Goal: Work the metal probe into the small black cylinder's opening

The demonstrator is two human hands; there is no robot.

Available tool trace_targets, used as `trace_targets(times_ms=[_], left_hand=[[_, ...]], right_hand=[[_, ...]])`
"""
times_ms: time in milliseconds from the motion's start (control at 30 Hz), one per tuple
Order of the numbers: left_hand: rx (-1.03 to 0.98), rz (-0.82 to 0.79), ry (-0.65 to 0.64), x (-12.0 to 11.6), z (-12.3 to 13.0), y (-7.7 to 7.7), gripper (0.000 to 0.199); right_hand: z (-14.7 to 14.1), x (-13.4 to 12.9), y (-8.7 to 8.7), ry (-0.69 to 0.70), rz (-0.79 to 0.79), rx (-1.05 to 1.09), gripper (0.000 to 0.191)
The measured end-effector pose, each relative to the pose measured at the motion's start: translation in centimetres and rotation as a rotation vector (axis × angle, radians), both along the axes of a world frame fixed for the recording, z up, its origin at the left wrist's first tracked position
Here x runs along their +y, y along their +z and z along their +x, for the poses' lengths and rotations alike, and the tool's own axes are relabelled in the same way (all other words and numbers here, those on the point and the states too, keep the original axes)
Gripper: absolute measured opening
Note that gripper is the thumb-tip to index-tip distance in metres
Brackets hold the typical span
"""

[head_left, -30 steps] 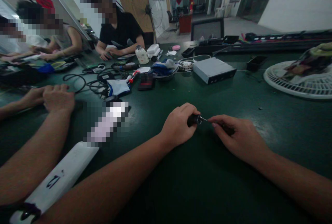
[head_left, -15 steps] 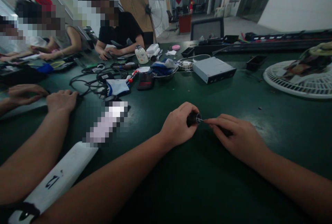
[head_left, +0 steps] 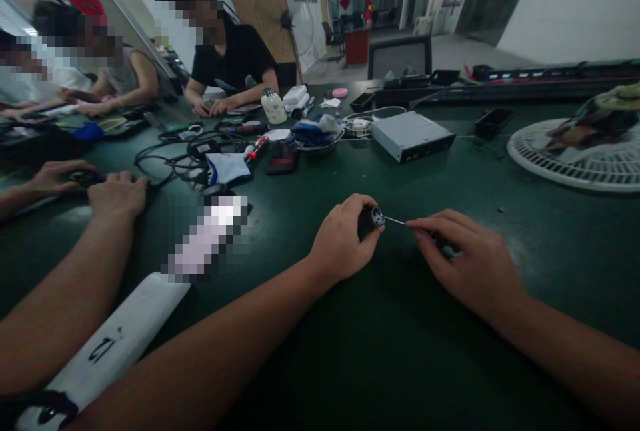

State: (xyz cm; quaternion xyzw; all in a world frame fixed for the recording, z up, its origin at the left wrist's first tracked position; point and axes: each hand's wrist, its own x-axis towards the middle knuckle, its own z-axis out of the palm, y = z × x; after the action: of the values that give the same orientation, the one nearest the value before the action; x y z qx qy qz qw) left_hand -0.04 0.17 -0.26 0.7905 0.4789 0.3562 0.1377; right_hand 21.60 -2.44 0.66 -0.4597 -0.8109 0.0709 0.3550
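My left hand (head_left: 343, 239) is wrapped round a small black cylinder (head_left: 371, 218) whose round silvery end faces right. Between its fingertips, my right hand (head_left: 467, 254) pinches a thin metal rod (head_left: 394, 220), and the rod's tip is at the cylinder's open end. Whether the tip is inside the cylinder is too small to tell. Both hands are above the dark green table (head_left: 380, 351).
Two hands of another person (head_left: 117, 194) are at the left, beside a white device (head_left: 115, 338). Farther back lie black cables (head_left: 170, 158), a blue and white cloth (head_left: 315, 130), a grey metal box (head_left: 413, 134) and a white fan grille (head_left: 575, 168).
My right hand has moved a little right, and more of the rod shows. The cylinder in my left hand has tilted so its end faces the camera more.
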Motion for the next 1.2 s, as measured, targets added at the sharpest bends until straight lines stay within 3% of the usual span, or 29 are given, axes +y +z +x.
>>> trace_targets(times_ms=[167, 467, 867, 1200], left_hand=[[-0.054, -0.016, 0.045, 0.14, -0.13, -0.3, 0.028], [0.07, -0.002, -0.154, -0.14, -0.08, 0.15, 0.021], [0.014, 0.032, -0.057, 0.12, -0.18, -0.29, 0.02], [0.045, 0.047, -0.062, 0.18, -0.25, -0.17, 0.02]], right_hand=[[0.1, -0.03, 0.02, 0.025, -0.035, -0.023, 0.019], [0.0, 0.06, -0.23, 0.028, -0.098, -0.067, 0.022], [0.0, 0.09, -0.1, 0.149, -0.022, -0.067, 0.025], [0.11, 0.02, -0.27, 0.066, -0.062, -0.136, 0.024]])
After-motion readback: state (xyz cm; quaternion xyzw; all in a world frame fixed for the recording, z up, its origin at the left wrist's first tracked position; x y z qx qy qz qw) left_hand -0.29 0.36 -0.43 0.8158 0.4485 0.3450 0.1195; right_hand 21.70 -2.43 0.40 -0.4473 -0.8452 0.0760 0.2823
